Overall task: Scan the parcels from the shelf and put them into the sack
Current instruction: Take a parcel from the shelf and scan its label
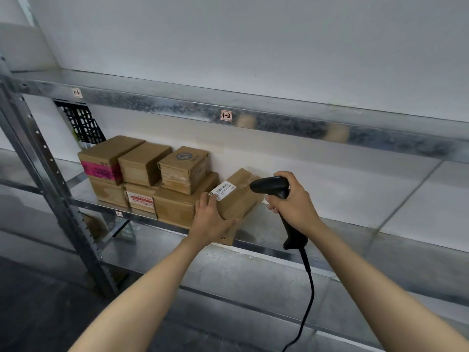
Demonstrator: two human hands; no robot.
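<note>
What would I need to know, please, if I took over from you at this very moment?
Left hand holds the labelled parcel at the shelf edge.
Right hand grips the scanner, aimed at its label.
Six more parcels are stacked to its left; the sack is not in view.
Done: nothing I can confirm. Left: scan this parcel, sack it, then the stack.

Brown cardboard parcels (pixel 142 165) sit centre left: one bears a magenta label (pixel 100 171), another a red-and-white label (pixel 140 199), a third a dark round stamp (pixel 184 156). The centre parcel (pixel 238 201) has a white barcode label (pixel 223 190). The scanner (pixel 271 186) is black, the shelf (pixel 279 121) mottled grey.
</note>
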